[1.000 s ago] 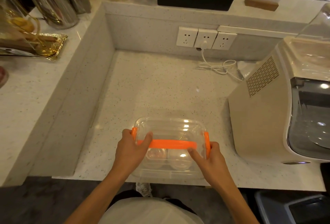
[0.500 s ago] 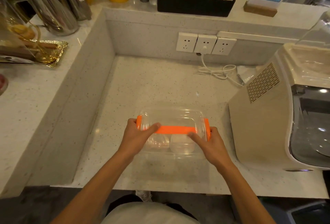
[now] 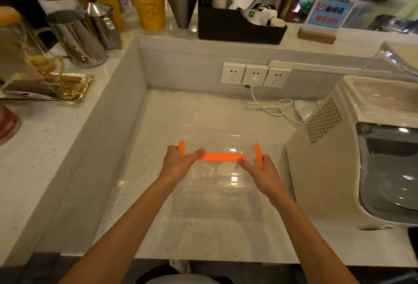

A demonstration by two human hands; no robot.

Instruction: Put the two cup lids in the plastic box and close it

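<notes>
A clear plastic box [image 3: 218,141] with orange clips and an orange handle [image 3: 220,156] sits on the speckled counter, its lid on. Two clear cup lids [image 3: 201,171] [image 3: 227,170] lie side by side inside it. My left hand [image 3: 178,163] grips the box's left end, thumb on the handle. At the right end my right hand [image 3: 260,174] holds the box the same way, fingers by the right clip.
A beige machine [image 3: 352,159] stands close to the right of the box. White sockets [image 3: 254,76] and a coiled cord [image 3: 271,107] are at the back wall. Metal jugs [image 3: 77,39], a gold tray [image 3: 52,86] and cups fill the raised ledges.
Both hands have pushed the box away from the counter's front edge, toward the middle. The grip on its two ends is the same.
</notes>
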